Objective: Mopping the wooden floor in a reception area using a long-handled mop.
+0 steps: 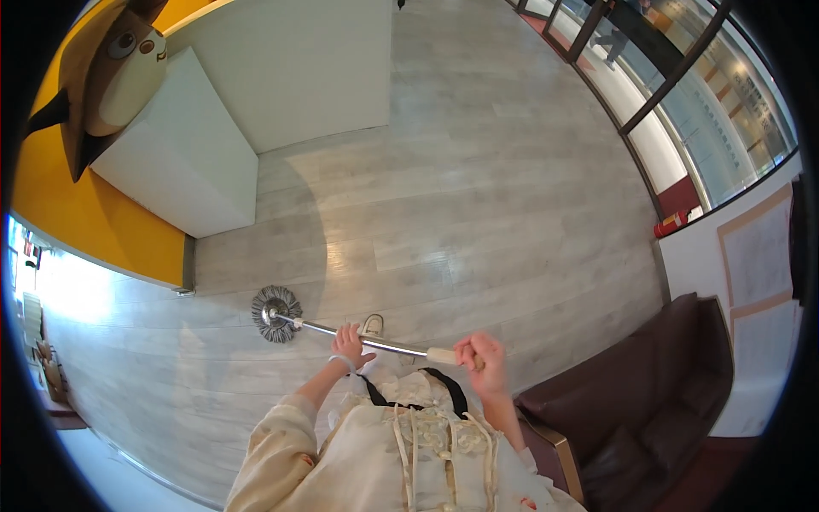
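Observation:
A mop (pixel 401 346) with a shiny metal shaft slants across in front of my body. Its round, grey-stringed head (pixel 288 328) rests on the floor to the left, strands spread in a ring. My left hand (pixel 346 341) grips the middle of the shaft, thumb pointing back toward me. At the other end, my right hand (pixel 482 352) is closed around the pale grip, whose tip shows below the fingers. One light shoe (pixel 373 324) shows just beyond the shaft.
Wood-look floor (pixel 461 188) stretches ahead. At left stand a white block (pixel 196 154), a yellow base (pixel 128 230) and a cartoon figure (pixel 119 77). A brown leather sofa (pixel 640 384) is close on my right. A fire extinguisher (pixel 671 224) stands by the glass front; someone is outside.

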Demonstrator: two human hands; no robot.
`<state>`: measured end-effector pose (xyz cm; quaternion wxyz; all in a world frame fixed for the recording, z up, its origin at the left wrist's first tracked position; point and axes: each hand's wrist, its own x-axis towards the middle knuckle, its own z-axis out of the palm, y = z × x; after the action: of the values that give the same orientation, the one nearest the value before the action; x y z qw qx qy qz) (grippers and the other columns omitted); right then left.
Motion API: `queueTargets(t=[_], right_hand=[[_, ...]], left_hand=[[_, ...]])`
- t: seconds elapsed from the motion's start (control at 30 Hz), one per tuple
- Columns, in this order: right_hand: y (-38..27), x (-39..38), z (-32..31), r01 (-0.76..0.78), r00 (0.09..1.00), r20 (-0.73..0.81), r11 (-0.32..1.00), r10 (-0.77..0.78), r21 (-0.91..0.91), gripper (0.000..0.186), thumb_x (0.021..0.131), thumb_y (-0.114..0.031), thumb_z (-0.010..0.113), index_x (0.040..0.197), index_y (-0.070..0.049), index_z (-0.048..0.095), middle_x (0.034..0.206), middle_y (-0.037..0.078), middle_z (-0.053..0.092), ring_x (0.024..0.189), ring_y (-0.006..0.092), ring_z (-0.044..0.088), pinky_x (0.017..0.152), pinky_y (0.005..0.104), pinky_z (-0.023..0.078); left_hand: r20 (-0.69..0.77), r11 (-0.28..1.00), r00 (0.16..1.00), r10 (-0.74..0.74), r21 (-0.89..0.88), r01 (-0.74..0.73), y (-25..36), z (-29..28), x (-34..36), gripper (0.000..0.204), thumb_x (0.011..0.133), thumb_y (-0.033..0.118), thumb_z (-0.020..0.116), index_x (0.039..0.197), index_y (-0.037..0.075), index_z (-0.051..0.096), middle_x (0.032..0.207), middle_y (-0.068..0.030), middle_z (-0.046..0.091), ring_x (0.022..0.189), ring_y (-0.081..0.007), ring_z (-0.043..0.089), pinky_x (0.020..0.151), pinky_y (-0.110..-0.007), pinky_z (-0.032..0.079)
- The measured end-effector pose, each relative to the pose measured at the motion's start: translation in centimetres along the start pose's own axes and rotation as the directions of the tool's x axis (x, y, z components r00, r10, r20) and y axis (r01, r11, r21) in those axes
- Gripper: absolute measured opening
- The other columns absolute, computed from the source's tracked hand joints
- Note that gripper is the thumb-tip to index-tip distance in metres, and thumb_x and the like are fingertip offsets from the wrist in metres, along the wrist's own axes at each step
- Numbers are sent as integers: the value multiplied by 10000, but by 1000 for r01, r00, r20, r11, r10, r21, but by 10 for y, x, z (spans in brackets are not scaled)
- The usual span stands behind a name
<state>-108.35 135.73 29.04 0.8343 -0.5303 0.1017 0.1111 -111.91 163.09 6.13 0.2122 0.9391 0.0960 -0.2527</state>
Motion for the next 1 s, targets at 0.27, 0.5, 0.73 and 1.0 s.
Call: queueTargets(t=[0.27,0.5,0.73,1.0], right_hand=[[-132,-63,-45,508,780,-265,820,-568,-263,340,862,-213,487,574,-79,366,476,-10,313,431,74,301,412,240,260],[-158,-161,-10,592,427,-182,426,-886,-684,327,911,-185,373,623,-50,449,400,-29,234,328,68,235,487,229,327],[-143,-162,-9,469,386,-320,482,-865,-740,324,920,-116,351,627,-34,465,366,-18,277,306,74,281,463,231,370],[-189,-134,-41,701,499,-163,508,-851,-500,295,884,-144,435,626,-5,475,376,-6,268,276,92,283,395,254,350]], left_hand=[[-35,767,769,638,-55,-639,173,-3,6,873,634,517,705,1296,97,319,1251,-152,408,1202,-316,360,988,-481,276],[-7,284,302,953,-318,-905,307,5,-9,659,627,265,744,1182,170,404,1066,-71,488,1059,-269,470,872,-443,345],[-10,298,317,948,-318,-900,326,31,1,472,664,142,708,1050,159,437,995,-53,504,1008,-245,492,833,-419,360],[-64,446,459,886,-152,-882,271,-13,-33,511,671,233,706,1096,172,428,1092,-63,487,1060,-282,452,828,-446,354]])
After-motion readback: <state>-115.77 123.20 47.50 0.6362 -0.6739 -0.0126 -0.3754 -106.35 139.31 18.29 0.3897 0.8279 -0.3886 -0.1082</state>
